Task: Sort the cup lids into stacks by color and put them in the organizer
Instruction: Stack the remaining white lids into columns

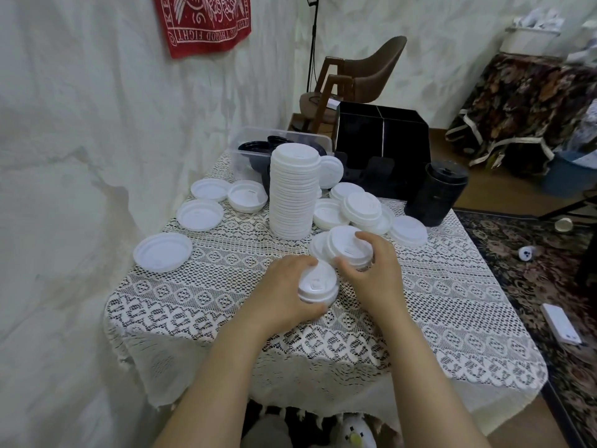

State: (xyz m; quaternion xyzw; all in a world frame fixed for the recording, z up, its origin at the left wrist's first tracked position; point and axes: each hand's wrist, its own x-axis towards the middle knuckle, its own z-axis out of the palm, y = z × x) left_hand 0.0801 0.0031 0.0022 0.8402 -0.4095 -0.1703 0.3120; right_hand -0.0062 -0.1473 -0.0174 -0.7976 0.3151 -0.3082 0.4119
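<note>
Near the front-middle of the lace-covered counter (pixel 452 318), both hands are busy with white lids. The left hand (pixel 284 286) has its grip curled round a short stack of white lids (pixel 318 284). The right hand (pixel 368 263) has its grip clamped on another few lids (pixel 347 245), just beside the first lot.

Judging by the layout, sorting is well along but not finished. A tall white stack (pixel 292 192) stands mid-counter. Loose white lids (pixel 163 252) lie scattered to the left, and more are heaped in a cluster (pixel 361 205) to the right. Black lids (pixel 255 147) sit in a clear tub (pixel 240 137) at the back. A dark cylinder (pixel 436 194) on the right may be a black stack, though I cannot be sure. The black organizer (pixel 382 137) stands behind it all, and I cannot tell whether its compartments hold anything, so loading it looks to be the main job left.

Each lid is a flat disc with no long axis of its own. The tall stack's long axis runs upright. The left-hand stack faces top up, sip tab toward the camera. The right-hand lids are tilted, tops facing up and leftward. The scattered lids on the left appear to lie hollow side up.
</note>
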